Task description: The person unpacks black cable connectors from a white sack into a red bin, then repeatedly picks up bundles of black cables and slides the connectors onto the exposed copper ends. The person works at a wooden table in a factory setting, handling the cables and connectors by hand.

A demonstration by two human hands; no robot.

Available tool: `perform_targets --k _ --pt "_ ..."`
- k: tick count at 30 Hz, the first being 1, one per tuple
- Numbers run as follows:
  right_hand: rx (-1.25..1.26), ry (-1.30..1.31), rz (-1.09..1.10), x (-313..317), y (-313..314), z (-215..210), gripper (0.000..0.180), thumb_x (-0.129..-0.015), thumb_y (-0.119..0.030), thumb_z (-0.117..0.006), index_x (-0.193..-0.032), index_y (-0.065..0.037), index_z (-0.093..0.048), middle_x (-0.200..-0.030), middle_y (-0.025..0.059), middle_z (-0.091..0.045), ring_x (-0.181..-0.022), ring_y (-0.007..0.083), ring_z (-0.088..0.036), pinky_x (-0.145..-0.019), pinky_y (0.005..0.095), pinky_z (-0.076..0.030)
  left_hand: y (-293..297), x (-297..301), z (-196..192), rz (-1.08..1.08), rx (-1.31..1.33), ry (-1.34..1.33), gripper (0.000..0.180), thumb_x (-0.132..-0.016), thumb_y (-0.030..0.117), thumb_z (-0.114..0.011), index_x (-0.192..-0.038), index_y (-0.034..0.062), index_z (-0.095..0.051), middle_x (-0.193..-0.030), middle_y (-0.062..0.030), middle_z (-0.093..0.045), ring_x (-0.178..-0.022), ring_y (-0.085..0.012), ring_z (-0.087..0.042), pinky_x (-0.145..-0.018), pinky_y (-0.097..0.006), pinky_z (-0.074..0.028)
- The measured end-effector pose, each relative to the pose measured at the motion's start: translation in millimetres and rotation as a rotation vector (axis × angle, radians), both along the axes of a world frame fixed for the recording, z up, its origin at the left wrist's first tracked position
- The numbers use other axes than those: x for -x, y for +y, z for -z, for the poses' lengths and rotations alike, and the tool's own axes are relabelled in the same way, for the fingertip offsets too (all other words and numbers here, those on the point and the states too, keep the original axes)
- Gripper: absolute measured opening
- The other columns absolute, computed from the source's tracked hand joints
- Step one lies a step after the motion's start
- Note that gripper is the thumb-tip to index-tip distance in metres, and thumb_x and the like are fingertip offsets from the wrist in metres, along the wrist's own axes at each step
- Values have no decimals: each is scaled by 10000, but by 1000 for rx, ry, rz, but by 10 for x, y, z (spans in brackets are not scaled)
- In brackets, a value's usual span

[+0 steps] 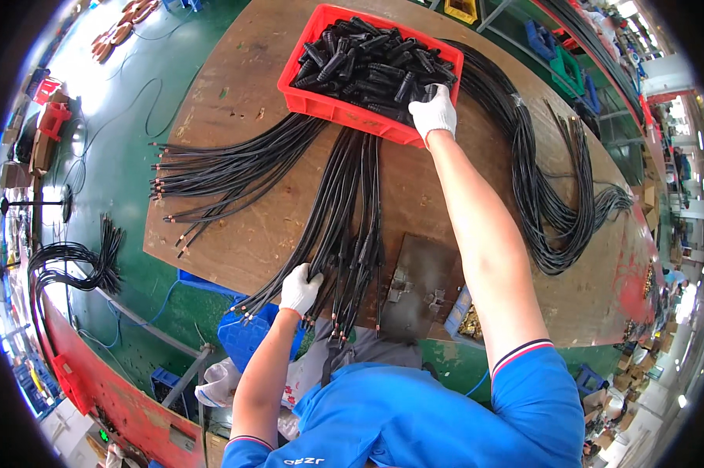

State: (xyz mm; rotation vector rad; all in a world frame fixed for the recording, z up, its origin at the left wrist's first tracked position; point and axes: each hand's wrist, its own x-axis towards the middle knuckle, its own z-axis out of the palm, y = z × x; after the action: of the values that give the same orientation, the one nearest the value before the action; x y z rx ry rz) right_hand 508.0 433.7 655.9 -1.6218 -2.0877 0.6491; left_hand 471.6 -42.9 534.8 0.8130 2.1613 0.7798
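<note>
Your left hand (299, 287), in a white glove, sits closest to you at the near edge of the wooden bench (235, 86). It is closed around a bundle of black cables (344, 195), gripping them close to their near ends, where copper-coloured tips stick out past the bench edge just below your fingers. From your grip the bundle runs away from you, straight up the bench and under the red crate (344, 111).

Just to the right of that hand, a dark metal plate (422, 285) with a small fixture on it lies flat on the bench, beside your right forearm. Left of and beyond your left hand, a second spread of black cables (227, 168) fans out across the wood, its copper tips pointing toward the bench's left edge.

Farther out, your right arm is stretched full length. Your right hand (434, 113), also gloved in white, reaches over the near right corner of the red crate, its fingers curled down among the black plastic sleeves (375, 62) that fill it; you cannot tell whether it has hold of one. To the right of that hand, a long loop of black cables (547, 195) sweeps from behind the crate across the bench and curls back near its right side.
</note>
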Motion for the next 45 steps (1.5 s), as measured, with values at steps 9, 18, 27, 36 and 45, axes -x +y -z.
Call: perform_targets --k 9,18,27,36,45 --pt "-14 186 -95 21 106 -350 595 -728 -250 -820 -1259 -72 -616 -1146 229 -734 -1068 396 -714 -935 465 -563 -20 -11 -10 -20 36 -10 300 -896 308 -709 -930 15 -657 -929 -257 -679 -937 -461 -664 -800 -513 -513" --pt "78 -279 -150 562 114 -511 592 -786 -251 -678 -1371 -170 -623 -1254 218 -726 -1176 390 -699 -987 485 -561 3 -37 -25 -31 10 53 302 -893 288 -724 -928 -3 -648 -895 -266 -672 -907 -468 -664 -769 -496 -505" --pt "65 -401 -108 736 -10 -514 527 -815 -242 -668 -1328 -131 -621 -1235 198 -741 -1164 378 -714 -968 485 -573 -6 -54 -9 -23 16 64 307 -892 312 -721 -920 17 -638 -931 -244 -668 -933 -461 -653 -802 -516 -511" --pt "4 -206 -36 501 4 -580 572 -785 -343 -733 -1297 -123 -606 -1179 215 -749 -1117 385 -724 -957 485 -565 45 17 -126 0 69 -47 331 -905 341 -694 -999 24 -687 -1021 -263 -704 -1022 -465 -669 -875 -525 -519" --pt "601 788 -249 -930 -1612 -579 327 -802 -60 -787 -1091 -58 -635 -865 54 -692 -709 168 -695 -636 311 -563 156 278 -918 -62 125 -776 275 -1018 275 -652 -1052 3 -648 -798 -45 -653 -684 -119 -643 -632 -280 -546"
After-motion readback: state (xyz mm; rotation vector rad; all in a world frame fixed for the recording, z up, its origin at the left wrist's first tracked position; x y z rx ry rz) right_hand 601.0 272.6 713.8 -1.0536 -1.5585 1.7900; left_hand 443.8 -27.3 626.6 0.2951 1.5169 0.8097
